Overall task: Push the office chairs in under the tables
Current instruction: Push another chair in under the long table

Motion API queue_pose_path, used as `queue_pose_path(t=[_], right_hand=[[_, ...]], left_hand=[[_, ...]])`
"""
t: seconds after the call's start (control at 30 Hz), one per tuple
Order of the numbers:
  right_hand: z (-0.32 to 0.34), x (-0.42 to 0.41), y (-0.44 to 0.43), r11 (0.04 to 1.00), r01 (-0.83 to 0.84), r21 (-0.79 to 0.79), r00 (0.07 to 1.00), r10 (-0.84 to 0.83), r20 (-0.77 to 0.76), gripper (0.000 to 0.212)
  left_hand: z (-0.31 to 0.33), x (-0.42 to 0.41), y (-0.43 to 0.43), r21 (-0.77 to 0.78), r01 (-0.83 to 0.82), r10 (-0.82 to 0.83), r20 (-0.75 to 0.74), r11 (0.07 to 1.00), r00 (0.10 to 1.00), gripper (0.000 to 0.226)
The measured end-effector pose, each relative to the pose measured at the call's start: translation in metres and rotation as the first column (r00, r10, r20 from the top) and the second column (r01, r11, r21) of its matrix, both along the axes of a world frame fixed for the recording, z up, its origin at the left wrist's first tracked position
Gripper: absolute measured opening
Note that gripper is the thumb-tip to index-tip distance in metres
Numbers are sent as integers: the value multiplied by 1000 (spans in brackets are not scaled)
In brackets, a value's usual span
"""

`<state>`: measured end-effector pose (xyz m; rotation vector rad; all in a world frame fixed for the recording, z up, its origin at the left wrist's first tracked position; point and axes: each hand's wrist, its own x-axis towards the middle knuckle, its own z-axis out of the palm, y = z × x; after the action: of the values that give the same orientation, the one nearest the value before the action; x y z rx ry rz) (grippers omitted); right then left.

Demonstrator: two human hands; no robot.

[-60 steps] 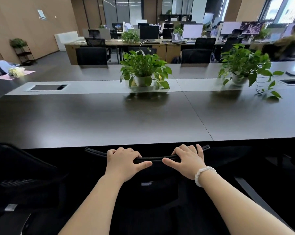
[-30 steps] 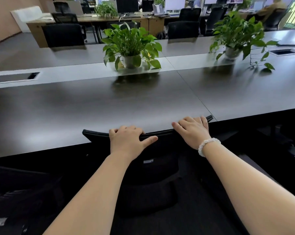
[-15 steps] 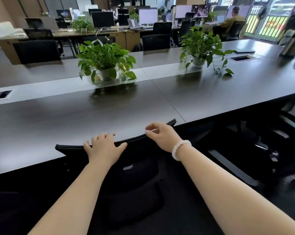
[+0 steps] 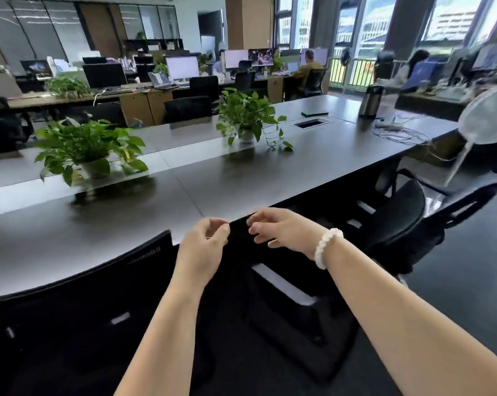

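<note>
So, one chair in, one chair out

Right below me on the left, the black chair has its back up against the edge of the table. Both hands are off it. My left hand and right hand hang over the table edge, fingers loosely curled, holding nothing. Further right, a second chair sits well out from the table. Past that, a near plant and a far plant stand along the middle.
</note>
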<state>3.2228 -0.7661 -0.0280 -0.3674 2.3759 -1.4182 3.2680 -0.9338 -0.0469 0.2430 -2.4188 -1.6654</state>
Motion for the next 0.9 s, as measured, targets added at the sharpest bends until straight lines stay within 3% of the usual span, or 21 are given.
queue_pose_path(t=[0.17, 0.3, 0.5, 0.77, 0.9], right_hand=[[-18, 11, 158, 986, 153, 73, 988, -155, 25, 17], [-27, 8, 254, 957, 271, 104, 960, -276, 37, 15], [-32, -35, 330, 936, 344, 74, 939, -344, -14, 15], [-69, -153, 397, 945, 268, 187, 963, -259, -70, 3], [-66, -218, 429, 945, 157, 287, 986, -168, 14, 15]], left_hand=[[-35, 11, 105, 71, -27, 19, 112, 997, 994, 11], [-46, -5, 189, 67, 74, -86, 202, 995, 976, 10], [-27, -60, 281, 51, 181, -187, 149, 982, 971, 10], [-62, -167, 373, 46, 253, -257, 222, 966, 940, 12], [-50, -234, 415, 26, 239, -238, 226, 971, 945, 16]])
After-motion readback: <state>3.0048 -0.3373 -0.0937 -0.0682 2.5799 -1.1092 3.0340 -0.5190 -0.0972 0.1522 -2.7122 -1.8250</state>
